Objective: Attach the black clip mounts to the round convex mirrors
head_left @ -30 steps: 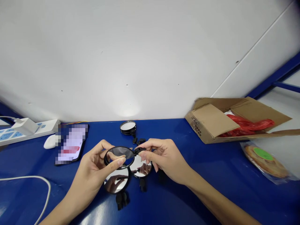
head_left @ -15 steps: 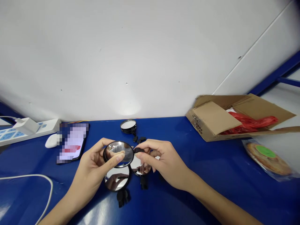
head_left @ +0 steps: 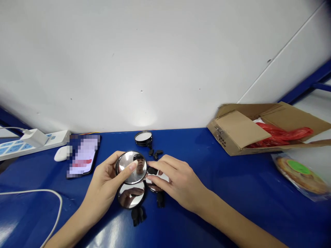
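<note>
My left hand (head_left: 110, 177) grips a round black-rimmed mirror (head_left: 128, 174), its thumb lying across the glass. My right hand (head_left: 173, 179) is at the mirror's right rim, thumb and fingers closed around a small black mount (head_left: 153, 171), partly hidden by the fingers. Below the held mirror lies a second round mirror (head_left: 131, 199), with a black clamp (head_left: 138, 216) at its lower end. A third mirror (head_left: 155, 187) lies partly under my right hand, and its black clamp (head_left: 160, 199) points towards me.
Another round mirror (head_left: 143, 137) stands near the wall beside small black parts (head_left: 156, 154). To the left are a phone (head_left: 84, 156), a white case (head_left: 62, 154), a power strip (head_left: 58, 137) and a white cable (head_left: 55, 196). An open cardboard box (head_left: 232, 134) and wrapped food (head_left: 301, 175) are at right.
The held mirror has tilted, and its glass now reflects a person. My right fingers have shifted slightly down and opened a little around the black mount.
</note>
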Tool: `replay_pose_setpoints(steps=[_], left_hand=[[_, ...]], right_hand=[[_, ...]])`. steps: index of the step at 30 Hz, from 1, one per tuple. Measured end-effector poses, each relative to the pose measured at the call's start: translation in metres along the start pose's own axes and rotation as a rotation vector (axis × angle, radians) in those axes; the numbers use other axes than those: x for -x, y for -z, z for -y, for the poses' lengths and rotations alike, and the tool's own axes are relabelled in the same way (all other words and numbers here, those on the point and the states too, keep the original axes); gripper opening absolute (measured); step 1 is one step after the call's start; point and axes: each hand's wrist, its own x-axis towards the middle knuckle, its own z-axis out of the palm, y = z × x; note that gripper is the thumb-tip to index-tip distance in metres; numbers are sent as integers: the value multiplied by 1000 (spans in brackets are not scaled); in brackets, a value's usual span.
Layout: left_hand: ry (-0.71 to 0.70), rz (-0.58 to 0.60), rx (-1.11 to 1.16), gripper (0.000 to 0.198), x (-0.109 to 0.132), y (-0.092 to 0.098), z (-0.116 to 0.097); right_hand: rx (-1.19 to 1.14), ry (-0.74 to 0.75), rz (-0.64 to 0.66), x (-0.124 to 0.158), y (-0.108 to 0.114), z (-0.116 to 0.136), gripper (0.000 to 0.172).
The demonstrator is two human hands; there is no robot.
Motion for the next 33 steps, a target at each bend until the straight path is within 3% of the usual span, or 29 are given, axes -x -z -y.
replay_pose_setpoints(steps=[3,12,23,27,33], left_hand=[[5,-15,7,32,1,-1,-1],[30,7,3,32,2,-1,-3],[118,54,116,32,-1,3,6],[186,13,184,46,-2,1,4],[139,-57,182,44,-3,-3,-1]], right_hand=[[50,17,-24,1,-1,2,32],[9,16,96,0,3,0,33],[163,77,-74,3,1,0,16],[146,92,-146,2,2,-3,12],[165,104,-151,-2,5,-8,10]])
